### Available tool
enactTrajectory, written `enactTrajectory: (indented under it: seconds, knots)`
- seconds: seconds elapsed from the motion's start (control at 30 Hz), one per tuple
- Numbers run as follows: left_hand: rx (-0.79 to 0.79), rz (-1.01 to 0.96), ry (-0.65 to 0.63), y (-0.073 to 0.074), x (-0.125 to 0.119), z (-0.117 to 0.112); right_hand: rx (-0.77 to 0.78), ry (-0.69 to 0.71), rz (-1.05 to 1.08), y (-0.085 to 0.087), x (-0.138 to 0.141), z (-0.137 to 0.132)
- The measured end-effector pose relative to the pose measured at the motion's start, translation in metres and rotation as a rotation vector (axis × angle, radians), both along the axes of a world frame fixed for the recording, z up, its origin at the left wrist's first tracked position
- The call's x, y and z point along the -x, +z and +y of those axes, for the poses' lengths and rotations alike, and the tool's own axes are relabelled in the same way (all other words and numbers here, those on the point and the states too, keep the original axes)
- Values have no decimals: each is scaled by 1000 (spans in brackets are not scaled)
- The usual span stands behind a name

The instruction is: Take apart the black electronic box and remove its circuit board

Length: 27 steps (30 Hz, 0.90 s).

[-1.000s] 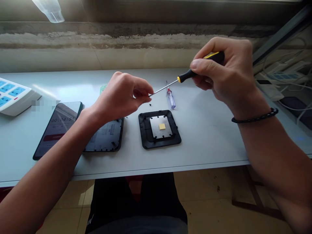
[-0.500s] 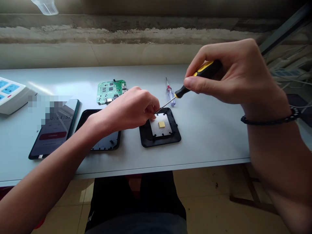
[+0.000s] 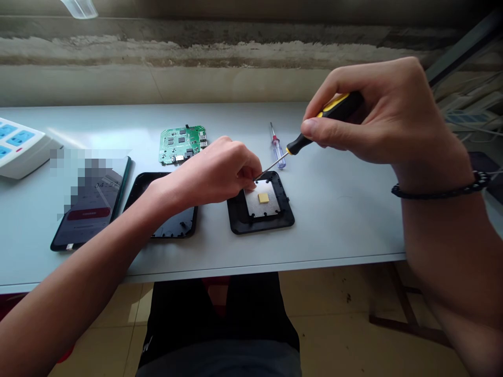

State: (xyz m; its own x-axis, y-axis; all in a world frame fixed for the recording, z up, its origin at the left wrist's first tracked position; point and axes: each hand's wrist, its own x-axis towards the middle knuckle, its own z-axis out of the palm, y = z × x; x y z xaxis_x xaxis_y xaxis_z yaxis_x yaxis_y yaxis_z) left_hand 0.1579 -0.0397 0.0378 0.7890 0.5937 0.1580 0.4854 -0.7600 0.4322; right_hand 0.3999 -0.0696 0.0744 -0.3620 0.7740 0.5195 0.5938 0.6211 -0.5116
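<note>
My right hand (image 3: 365, 112) grips a black-and-yellow screwdriver (image 3: 301, 142), its shaft slanting down to the left. The screwdriver's tip ends at the fingertips of my left hand (image 3: 228, 170), which are pinched together over the far left corner of a metal plate (image 3: 253, 205). Whatever sits between those fingertips is hidden. The plate lies in a black plastic cover (image 3: 241, 225) and carries a small yellow square pad (image 3: 263, 198). Beneath my left wrist is a second black casing half (image 3: 173, 228), partly covered by the forearm.
A green circuit board (image 3: 183, 144) lies behind my left hand. Beyond the cover rests a small clear-handled screwdriver (image 3: 277, 149) with a red collar. At the left are a phone (image 3: 88, 228) showing a timer and a white power strip (image 3: 27, 154). The table's front edge (image 3: 314, 266) runs close below.
The whole view has shifted slightly, so everything sits a little to the right and higher. Both hands and the screwdriver keep nearly the same pose over the plate's corner.
</note>
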Motion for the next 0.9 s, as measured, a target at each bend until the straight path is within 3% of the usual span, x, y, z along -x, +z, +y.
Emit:
enactTrajectory:
  seconds: [0.2,0.47,0.9]
  knots:
    - [-38,-9,-4,2,-2,-2,-38,-32,8,0,-2,2]
    - [-37,-27,5,-2,-2,1,-66,25,228,-11,8,8]
    - [109,5,56,2,1,6,-23,30,333,-17,11,12]
